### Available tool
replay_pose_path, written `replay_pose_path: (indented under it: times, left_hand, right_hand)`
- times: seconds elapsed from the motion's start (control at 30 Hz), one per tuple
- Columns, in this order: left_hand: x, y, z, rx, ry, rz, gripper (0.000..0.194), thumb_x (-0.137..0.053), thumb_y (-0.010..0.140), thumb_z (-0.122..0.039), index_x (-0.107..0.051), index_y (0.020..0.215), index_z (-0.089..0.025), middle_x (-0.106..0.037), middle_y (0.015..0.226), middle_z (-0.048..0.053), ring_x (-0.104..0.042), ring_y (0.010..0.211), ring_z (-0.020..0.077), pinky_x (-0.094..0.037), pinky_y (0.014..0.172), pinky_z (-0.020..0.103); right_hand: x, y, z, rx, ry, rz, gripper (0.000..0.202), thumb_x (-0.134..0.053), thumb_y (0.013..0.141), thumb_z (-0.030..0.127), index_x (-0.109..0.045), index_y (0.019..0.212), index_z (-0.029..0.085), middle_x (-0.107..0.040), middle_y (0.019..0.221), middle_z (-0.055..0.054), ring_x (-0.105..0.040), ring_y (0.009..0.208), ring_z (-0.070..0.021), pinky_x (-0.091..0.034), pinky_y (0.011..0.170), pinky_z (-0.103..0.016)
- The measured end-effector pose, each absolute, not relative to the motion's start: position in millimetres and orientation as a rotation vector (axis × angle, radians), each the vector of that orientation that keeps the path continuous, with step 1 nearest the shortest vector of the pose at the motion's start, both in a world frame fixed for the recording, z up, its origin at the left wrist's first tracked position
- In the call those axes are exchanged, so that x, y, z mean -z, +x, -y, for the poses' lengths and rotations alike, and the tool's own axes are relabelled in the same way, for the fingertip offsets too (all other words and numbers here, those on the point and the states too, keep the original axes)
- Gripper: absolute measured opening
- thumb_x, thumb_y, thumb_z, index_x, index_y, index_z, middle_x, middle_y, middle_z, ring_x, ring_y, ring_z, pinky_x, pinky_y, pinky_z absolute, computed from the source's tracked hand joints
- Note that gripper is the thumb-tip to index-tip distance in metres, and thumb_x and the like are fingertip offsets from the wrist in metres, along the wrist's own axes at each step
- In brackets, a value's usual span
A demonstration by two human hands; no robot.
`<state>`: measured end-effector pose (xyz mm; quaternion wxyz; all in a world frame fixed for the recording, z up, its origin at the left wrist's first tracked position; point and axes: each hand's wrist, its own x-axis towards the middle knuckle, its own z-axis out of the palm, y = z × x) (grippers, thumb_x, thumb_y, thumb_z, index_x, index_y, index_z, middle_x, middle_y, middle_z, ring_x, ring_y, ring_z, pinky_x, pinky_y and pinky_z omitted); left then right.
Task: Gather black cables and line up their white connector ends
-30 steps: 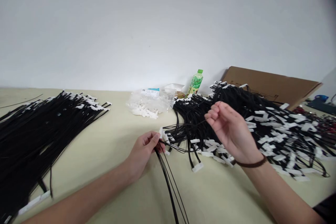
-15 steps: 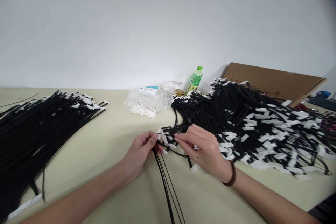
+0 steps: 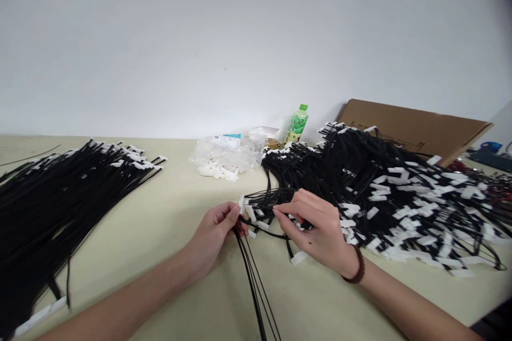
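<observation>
We face a plain, pale grey-white wall [image 3: 200, 26] that fills the upper half of the frame, with a few tiny specks [image 3: 197, 56] near its centre. Below it we look across a pale yellow-green tabletop [image 3: 176, 186], whose far edge meets the wall at the middle left. The light on both is soft and even, a little dimmer toward the right. At the lower right, the table's edge slants down past a dark area [image 3: 496, 322] we cannot make out.

White connector [image 3: 242, 204] — pinched in left hand [image 3: 218, 233], thin black wires [image 3: 253, 282] — trailing below
</observation>
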<state>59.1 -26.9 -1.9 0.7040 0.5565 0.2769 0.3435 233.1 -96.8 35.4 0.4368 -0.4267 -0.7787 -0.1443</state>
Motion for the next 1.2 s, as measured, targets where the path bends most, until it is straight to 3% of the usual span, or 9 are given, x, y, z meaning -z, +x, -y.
replay_pose_path:
  times: [0.37,1.2]
  left_hand:
    - [-7.1,60.1,33.6,-0.688,1.381,-0.641,0.028,-0.049,0.078,-0.04,-0.049,0.064,-0.016,-0.054,0.055,-0.002,-0.048,0.056,0.0112,-0.034,0.061,0.024]
    - [-5.9,58.9,32.9,-0.668,1.372,-0.642,0.031,-0.05,0.076,-0.044,-0.05,0.066,-0.015,-0.053,0.056,-0.001,-0.046,0.056,0.0113,-0.032,0.058,0.023]
  right_hand:
    - [-26.7,230.7,94.7,0.348,-1.091,2.062,0.011,-0.05,0.08,0.009,-0.058,0.087,0.014,-0.055,0.069,-0.004,-0.043,0.063,-0.0118,-0.036,0.056,-0.026]
    - [-20.0,228.1,95.0,0.322,-1.114,1.974,0.01,-0.049,0.081,0.011,-0.058,0.081,0.014,-0.053,0.064,-0.002,-0.041,0.06,-0.0115,-0.034,0.054,-0.024]
